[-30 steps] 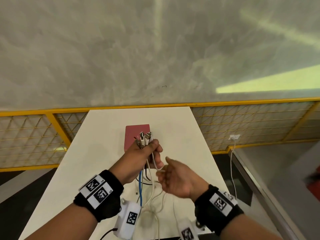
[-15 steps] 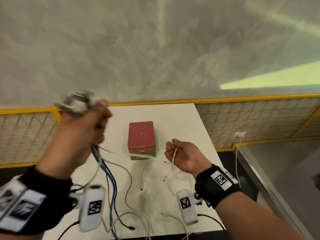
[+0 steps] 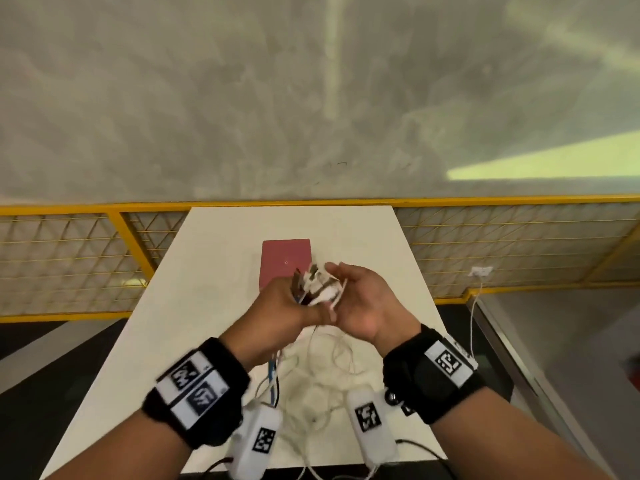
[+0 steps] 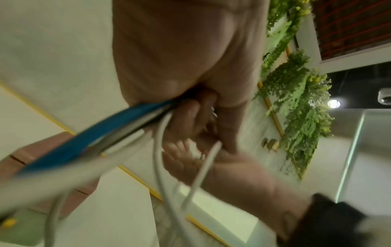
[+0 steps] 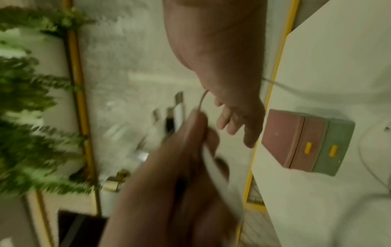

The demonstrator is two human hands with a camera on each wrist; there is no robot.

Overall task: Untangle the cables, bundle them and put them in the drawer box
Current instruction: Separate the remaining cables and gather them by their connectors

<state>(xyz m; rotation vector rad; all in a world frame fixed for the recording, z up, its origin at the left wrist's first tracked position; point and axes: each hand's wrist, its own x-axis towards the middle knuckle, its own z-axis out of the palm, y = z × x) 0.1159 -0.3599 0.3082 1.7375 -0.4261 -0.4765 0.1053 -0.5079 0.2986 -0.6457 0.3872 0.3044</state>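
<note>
My left hand (image 3: pixel 294 299) grips a bunch of cables (image 3: pixel 318 282) above the white table, their plug ends sticking up, blurred. In the left wrist view its fingers (image 4: pixel 190 120) curl round a blue cable (image 4: pixel 84 138) and several white ones. My right hand (image 3: pixel 356 292) is against the bunch from the right, fingers (image 5: pixel 232 125) straight, a thin white cable (image 5: pixel 202 100) running past its thumb to the left hand (image 5: pixel 180 150). The red-topped drawer box (image 3: pixel 285 258) stands just behind the hands; its front (image 5: pixel 308 147) shows yellow handles, both drawers closed.
Loose white cable loops (image 3: pixel 322 362) lie on the table (image 3: pixel 207 306) under my wrists. A yellow mesh fence (image 3: pixel 69 254) runs behind and beside the table. On the right, a wall socket with a white lead (image 3: pixel 479 271) hangs over a lower floor.
My left hand came down from high on the left back to the middle with the cable bunch. My right hand moved up and left to meet it.
</note>
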